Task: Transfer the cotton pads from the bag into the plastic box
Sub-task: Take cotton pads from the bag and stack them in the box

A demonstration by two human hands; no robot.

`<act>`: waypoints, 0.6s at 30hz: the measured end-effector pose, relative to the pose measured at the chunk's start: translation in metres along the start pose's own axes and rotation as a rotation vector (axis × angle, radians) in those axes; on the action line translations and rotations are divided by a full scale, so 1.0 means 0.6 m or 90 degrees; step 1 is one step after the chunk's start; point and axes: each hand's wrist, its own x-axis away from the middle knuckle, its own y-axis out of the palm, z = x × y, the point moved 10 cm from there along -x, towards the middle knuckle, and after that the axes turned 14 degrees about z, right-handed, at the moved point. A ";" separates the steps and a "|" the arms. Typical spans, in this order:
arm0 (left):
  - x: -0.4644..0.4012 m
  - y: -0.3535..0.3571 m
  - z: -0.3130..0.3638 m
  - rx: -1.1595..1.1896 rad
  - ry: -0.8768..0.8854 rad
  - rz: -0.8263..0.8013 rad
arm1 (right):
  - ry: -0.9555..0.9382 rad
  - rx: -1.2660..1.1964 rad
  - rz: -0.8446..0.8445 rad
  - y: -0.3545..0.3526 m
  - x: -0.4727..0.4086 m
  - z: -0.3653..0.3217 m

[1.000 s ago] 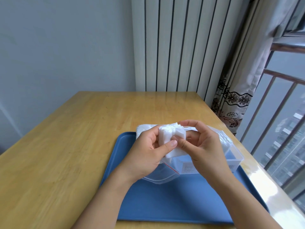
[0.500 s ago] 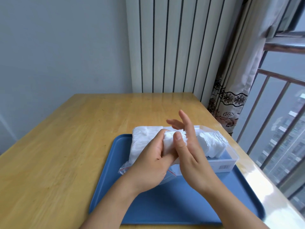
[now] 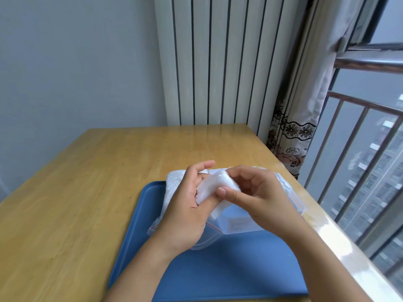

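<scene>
A small stack of white cotton pads [image 3: 214, 188] is held above the flat blue plastic tray [image 3: 229, 269], which lies on the pale wooden tabletop [image 3: 87, 182]. The stack is gripped from both sides: the left hand [image 3: 189, 212] supports it with its thumb curled against the near face, while the right hand [image 3: 259, 192] pinches it between thumb and curled fingers. Beneath the hands, on the tray's far half, a clear zip-seal plastic bag [image 3: 174, 188] with further pads is seen, and just to its right a transparent rectangular plastic box [image 3: 292, 197], largely hidden.
</scene>
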 end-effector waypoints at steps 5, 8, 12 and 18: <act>0.005 -0.003 0.015 -0.195 0.118 0.044 | 0.113 -0.022 -0.040 -0.025 -0.003 0.012; 0.007 -0.012 0.036 -0.314 0.244 0.110 | 0.167 0.024 0.166 -0.095 -0.021 0.048; 0.007 -0.008 0.042 -0.396 0.328 0.100 | 0.187 0.097 0.442 -0.193 -0.021 0.065; 0.011 0.025 0.010 -0.491 0.332 -0.018 | 0.134 0.375 0.243 -0.113 -0.041 0.072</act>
